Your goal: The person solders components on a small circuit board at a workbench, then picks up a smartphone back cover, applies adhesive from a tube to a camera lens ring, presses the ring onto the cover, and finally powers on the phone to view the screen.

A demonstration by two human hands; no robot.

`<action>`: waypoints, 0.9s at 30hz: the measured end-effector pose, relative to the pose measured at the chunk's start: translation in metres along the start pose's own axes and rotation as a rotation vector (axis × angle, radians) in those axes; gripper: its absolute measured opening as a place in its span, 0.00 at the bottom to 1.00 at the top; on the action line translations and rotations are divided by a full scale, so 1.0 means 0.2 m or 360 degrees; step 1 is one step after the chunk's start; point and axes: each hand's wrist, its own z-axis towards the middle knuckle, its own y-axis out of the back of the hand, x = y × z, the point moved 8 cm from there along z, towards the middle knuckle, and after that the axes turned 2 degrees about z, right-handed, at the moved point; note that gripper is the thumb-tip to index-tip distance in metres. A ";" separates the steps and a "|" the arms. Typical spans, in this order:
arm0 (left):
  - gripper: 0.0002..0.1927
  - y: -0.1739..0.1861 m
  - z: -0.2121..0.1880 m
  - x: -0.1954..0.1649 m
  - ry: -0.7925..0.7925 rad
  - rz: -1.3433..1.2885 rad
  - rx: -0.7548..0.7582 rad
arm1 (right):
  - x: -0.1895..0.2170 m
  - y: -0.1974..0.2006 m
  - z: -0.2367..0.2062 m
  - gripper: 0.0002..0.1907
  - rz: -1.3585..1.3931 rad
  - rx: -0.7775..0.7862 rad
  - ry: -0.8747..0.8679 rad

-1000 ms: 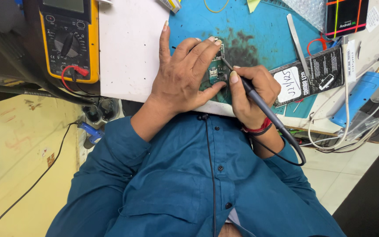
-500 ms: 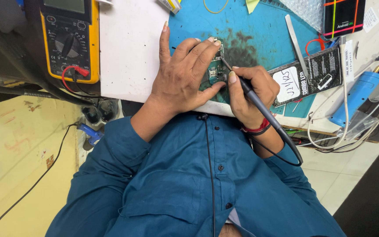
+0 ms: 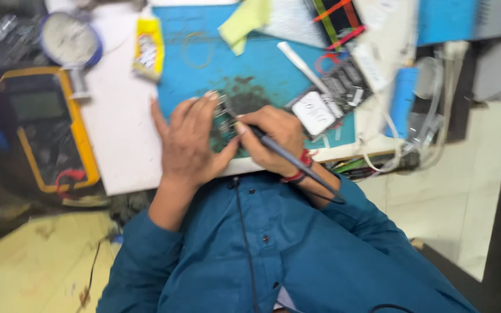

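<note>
White workbench (image 3: 120, 145) bearing: blue work mat (image 3: 273, 75), yellow-cased multimeter (image 3: 44, 130), yellow tube (image 3: 148, 53), round magnifier (image 3: 69, 43), white tweezers (image 3: 301, 66), small green circuit board (image 3: 225, 123).
</note>
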 end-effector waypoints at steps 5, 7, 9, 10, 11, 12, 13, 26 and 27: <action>0.41 -0.04 -0.03 -0.19 -0.0030 0.0042 -0.0010 | -0.01 0.16 -0.11 0.05 -0.0030 -0.0039 0.0014; 0.42 -0.07 -0.04 -0.27 -0.0045 0.0060 -0.0026 | -0.02 0.23 -0.16 0.05 -0.0030 -0.0053 0.0021; 0.41 -0.08 -0.06 -0.32 -0.0053 0.0087 -0.0028 | -0.03 0.28 -0.20 0.05 -0.0034 -0.0093 -0.0010; 0.42 -0.08 -0.07 -0.35 -0.0050 0.0087 -0.0022 | -0.02 0.29 -0.22 0.05 -0.0031 -0.0089 -0.0004; 0.42 -0.08 -0.08 -0.36 -0.0049 0.0086 -0.0020 | -0.01 0.31 -0.24 0.05 -0.0029 -0.0086 0.0005; 0.42 -0.08 -0.10 -0.38 -0.0046 0.0084 -0.0015 | -0.01 0.31 -0.26 0.05 -0.0028 -0.0082 0.0011; 0.42 -0.09 -0.11 -0.40 -0.0046 0.0093 -0.0016 | 0.00 0.33 -0.29 0.05 -0.0030 -0.0095 0.0008; 0.42 -0.09 -0.17 -0.41 -0.0057 0.0127 -0.0030 | 0.01 0.32 -0.34 0.05 -0.0011 -0.0116 -0.0018; 0.42 -0.09 -0.17 -0.41 -0.0062 0.0131 -0.0036 | 0.01 0.33 -0.33 0.06 0.0010 -0.0135 -0.0016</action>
